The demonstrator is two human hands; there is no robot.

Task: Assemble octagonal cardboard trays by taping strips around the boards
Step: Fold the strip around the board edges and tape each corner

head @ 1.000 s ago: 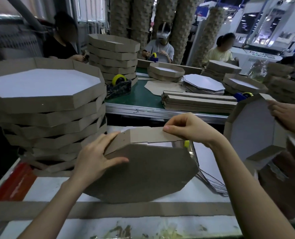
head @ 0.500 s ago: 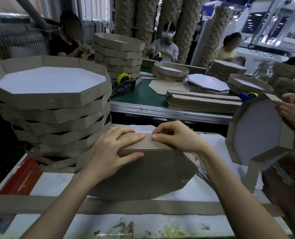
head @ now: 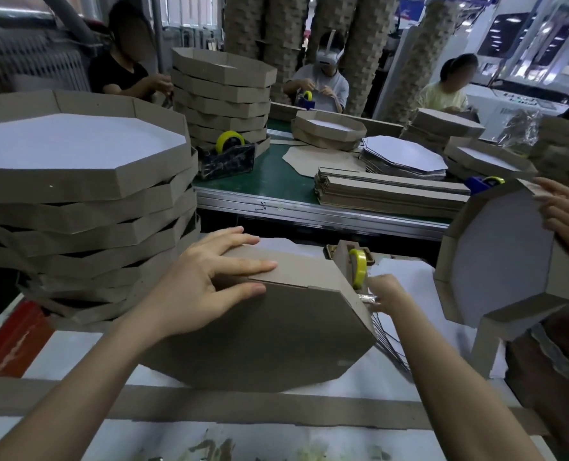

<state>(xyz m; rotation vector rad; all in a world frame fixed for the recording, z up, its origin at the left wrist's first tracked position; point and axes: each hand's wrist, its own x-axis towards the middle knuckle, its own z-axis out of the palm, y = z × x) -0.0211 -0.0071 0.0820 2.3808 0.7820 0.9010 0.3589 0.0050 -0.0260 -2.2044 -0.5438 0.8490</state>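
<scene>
Bare left hand (head: 203, 287) — bare right hand (head: 384, 292)

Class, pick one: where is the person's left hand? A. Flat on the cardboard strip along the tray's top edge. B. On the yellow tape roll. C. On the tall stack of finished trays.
A: the left hand lies with straight fingers on the strip of the tray; the right hand pinches tape by the yellow roll.

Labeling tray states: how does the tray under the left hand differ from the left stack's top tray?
The near tray is tipped up, brown underside toward the camera; the top tray lies flat, white inside up. The left hand presses the near tray; nothing touches the top tray. Both are octagonal with brown rims.
</scene>
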